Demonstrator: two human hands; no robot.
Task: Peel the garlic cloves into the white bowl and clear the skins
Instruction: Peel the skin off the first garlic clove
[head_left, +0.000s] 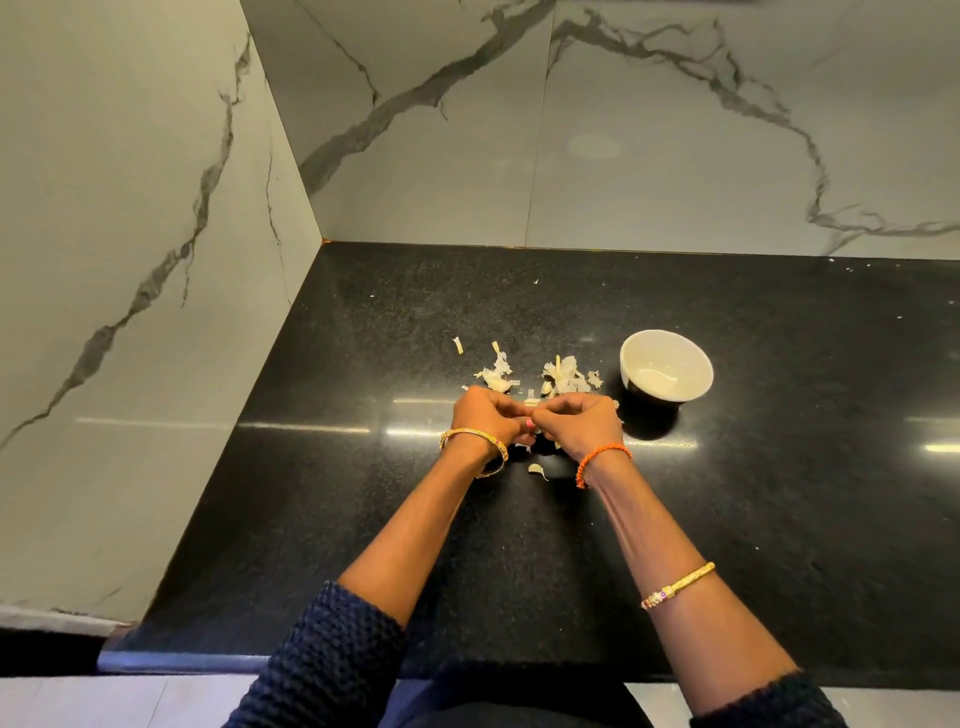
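My left hand (485, 418) and my right hand (584, 423) meet over the black counter (779, 493), fingers curled together around a small garlic clove (531, 402) that is mostly hidden between them. Just beyond the hands lie heaps of pale garlic skins (566, 376), with a clove-like piece (497, 383) among them. One loose skin (537, 470) lies between my wrists. The white bowl (666, 371) stands upright to the right of the skins, about a hand's width from my right hand; I see nothing distinct inside it.
Marble wall panels (675, 156) close off the counter at the back and on the left, forming a corner. Small skin flecks are scattered toward the back. The counter's front edge (182, 662) runs below my forearms.
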